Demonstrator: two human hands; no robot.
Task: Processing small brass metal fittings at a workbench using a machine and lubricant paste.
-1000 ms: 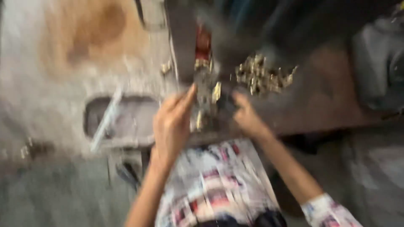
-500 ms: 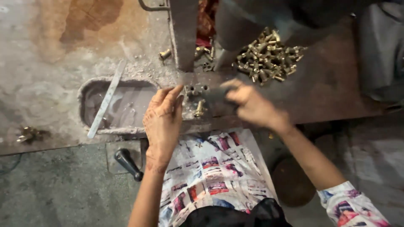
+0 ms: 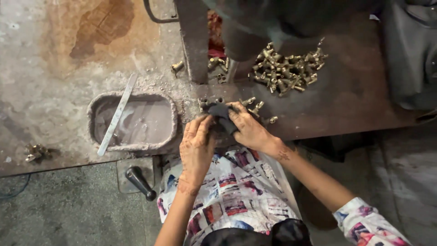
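- Being gripped by left hand (image 3: 196,145) and right hand (image 3: 248,130): dark fixture block (image 3: 221,110).
- Being loaded: few brass fittings (image 3: 252,105).
- Waiting at one o'clock: brass pile (image 3: 287,68), seemingly unprocessed.

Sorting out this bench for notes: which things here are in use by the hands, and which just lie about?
In use: left hand, right hand, dark block, brass fittings beside it.
Lying about: brass pile, metal strip in the tray, black handle.

tray (image 3: 169,119) left — fittings pile (image 3: 287,68) right
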